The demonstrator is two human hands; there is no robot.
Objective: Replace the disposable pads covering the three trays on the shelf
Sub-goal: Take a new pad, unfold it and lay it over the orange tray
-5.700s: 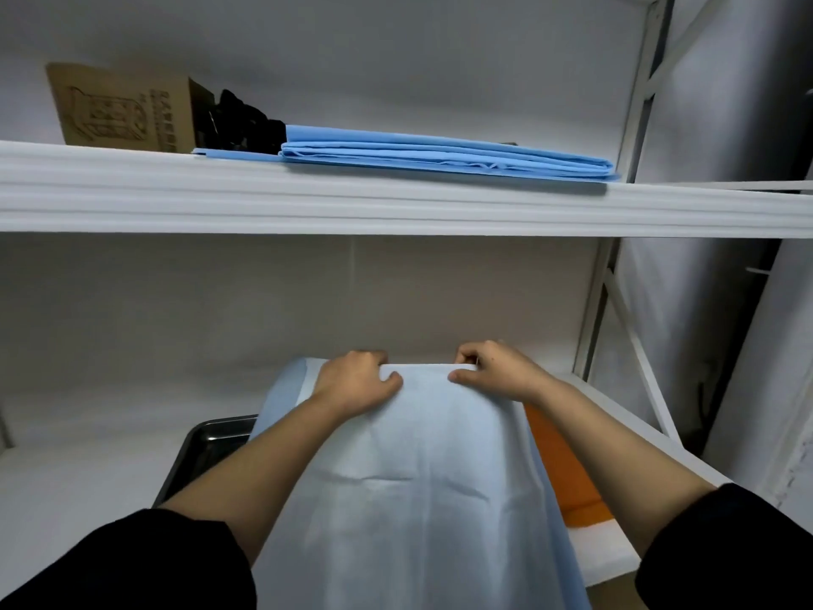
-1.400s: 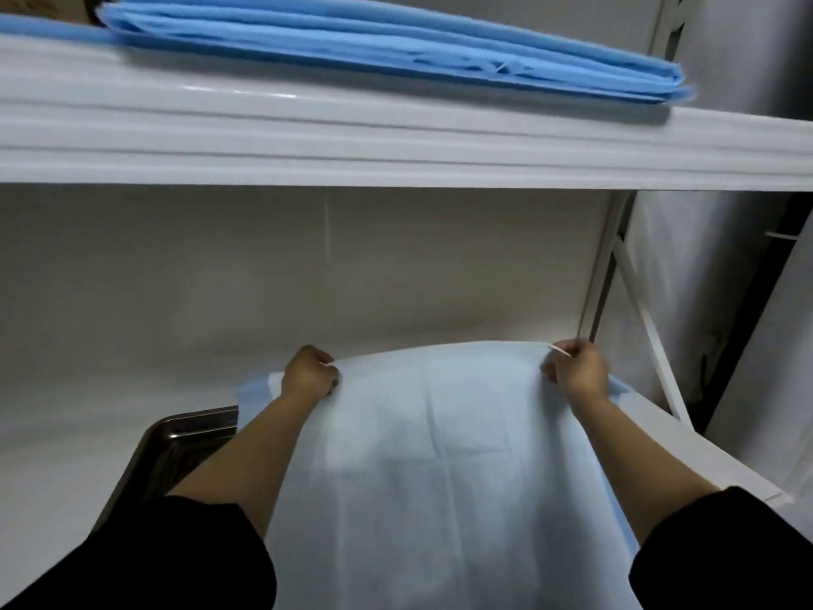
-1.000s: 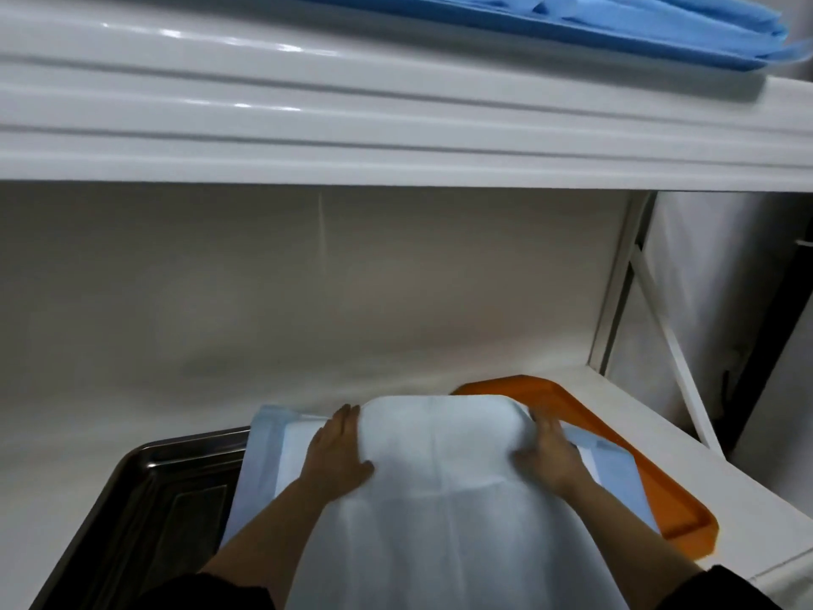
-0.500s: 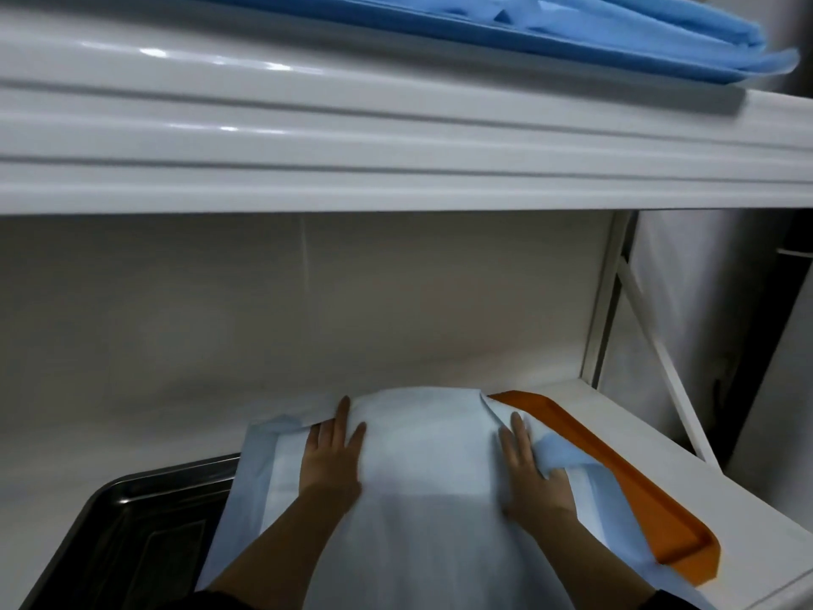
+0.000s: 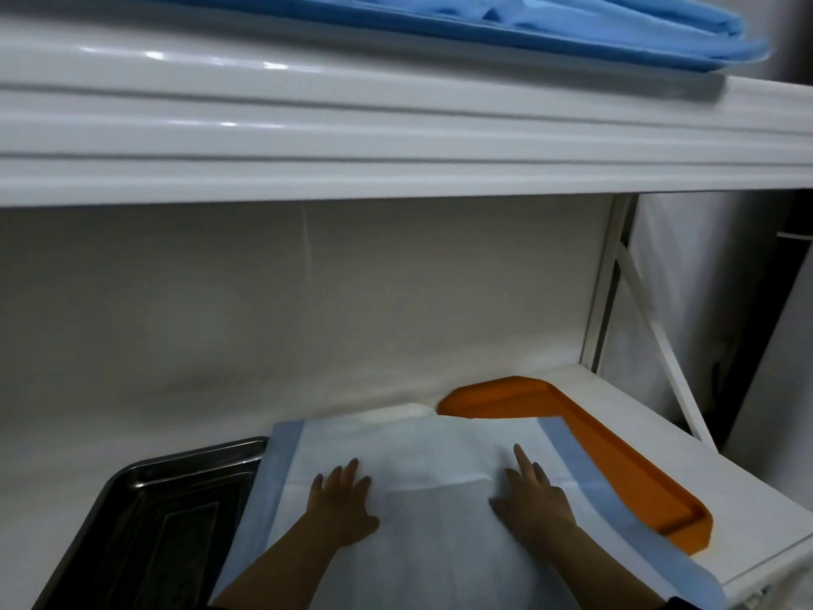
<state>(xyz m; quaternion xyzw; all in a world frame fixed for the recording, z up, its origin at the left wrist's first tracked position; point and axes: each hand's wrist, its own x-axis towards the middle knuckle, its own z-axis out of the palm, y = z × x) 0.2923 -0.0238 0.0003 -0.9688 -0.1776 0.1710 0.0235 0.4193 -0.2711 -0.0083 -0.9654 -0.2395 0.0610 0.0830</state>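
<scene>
A pale blue disposable pad (image 5: 422, 446) with darker blue side borders lies spread on the lower shelf, covering a tray that is hidden beneath it. My left hand (image 5: 341, 504) rests flat on the pad left of centre, fingers spread. My right hand (image 5: 530, 495) presses flat on it right of centre, index finger pointing away. An orange tray (image 5: 616, 460) shows along the pad's right side and far corner, partly under the pad's edge. A bare dark metal tray (image 5: 145, 521) sits to the left, touching the pad's left border.
The white upper shelf (image 5: 396, 138) juts out overhead with a stack of folded blue pads (image 5: 572, 28) on top. A white upright and diagonal brace (image 5: 651, 319) stand at the right. The lower shelf's front right edge (image 5: 748, 490) is white.
The pad, earlier held up by its far edge, now lies unfolded and flat. Both hands have slid back toward me across it, and more of the orange tray shows.
</scene>
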